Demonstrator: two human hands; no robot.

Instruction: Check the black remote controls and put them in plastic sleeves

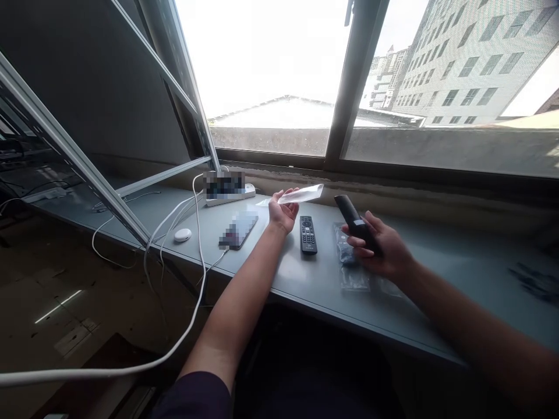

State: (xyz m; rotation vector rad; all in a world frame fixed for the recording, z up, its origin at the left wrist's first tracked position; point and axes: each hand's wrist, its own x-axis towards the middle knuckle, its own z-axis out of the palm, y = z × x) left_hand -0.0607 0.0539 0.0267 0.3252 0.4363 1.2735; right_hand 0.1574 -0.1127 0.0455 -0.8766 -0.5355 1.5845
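My left hand (283, 214), palm up above the table, is closed on a clear plastic bag (303, 194) that sticks out to the right. In my right hand (388, 247) is a black remote control (349, 216), tilted, its plain side facing me. Between the hands a second remote control (308, 235) lies on the table with its buttons up. Below and left of my right hand, clear plastic bags (354, 279) lie flat; one appears to have something dark inside, partly hidden by the hand.
A phone (239, 230) with a cable plugged in lies left of my left forearm. A round white object (182, 235) and a power strip (231, 194) stand further left, among white cables (200, 233). A metal frame (74, 145) slants across the left. Dark gloves or cloth (533, 282) lie right.
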